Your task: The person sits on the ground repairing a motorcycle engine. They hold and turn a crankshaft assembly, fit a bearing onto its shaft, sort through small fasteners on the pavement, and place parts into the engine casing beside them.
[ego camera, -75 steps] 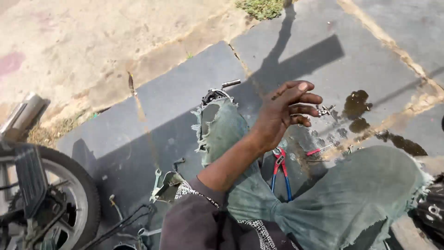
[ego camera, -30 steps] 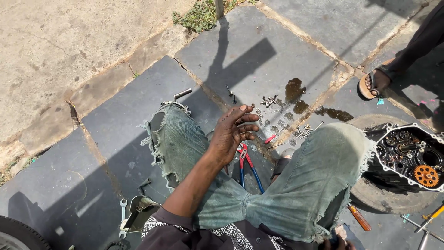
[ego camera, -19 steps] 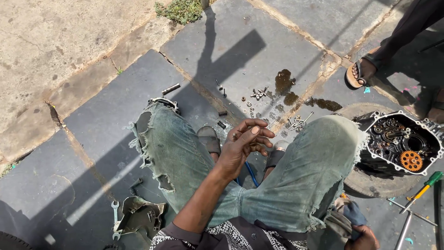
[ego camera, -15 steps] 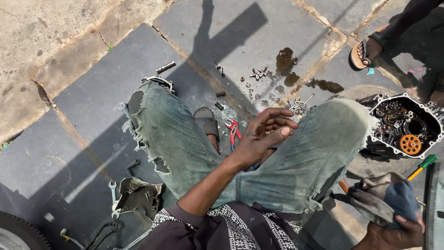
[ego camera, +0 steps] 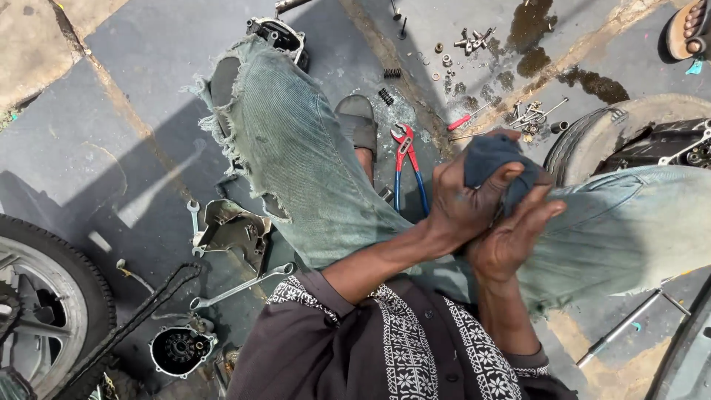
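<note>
My left hand (ego camera: 463,207) and my right hand (ego camera: 515,241) meet above my knees, both closed around a dark blue cloth (ego camera: 492,159). The left hand's fingers wrap it from the left, while the right hand presses it from below. I sit in torn green jeans (ego camera: 296,155) over dark paving. Red-and-blue pliers (ego camera: 406,167) lie on the ground between my legs, just left of the hands.
A motorcycle wheel (ego camera: 44,304) and chain are at the lower left. Nearby lie a metal engine cover (ego camera: 233,230), a long spanner (ego camera: 241,285) and a round part (ego camera: 181,348). Loose bolts (ego camera: 474,41) and a red-handled screwdriver (ego camera: 466,118) lie ahead. An engine on a tyre (ego camera: 666,144) is at right, with another person's sandalled foot (ego camera: 689,30) behind it.
My right hand brought the dark cloth up from the lower right, and my left hand left my knee to close on it. My view tilted further down.
</note>
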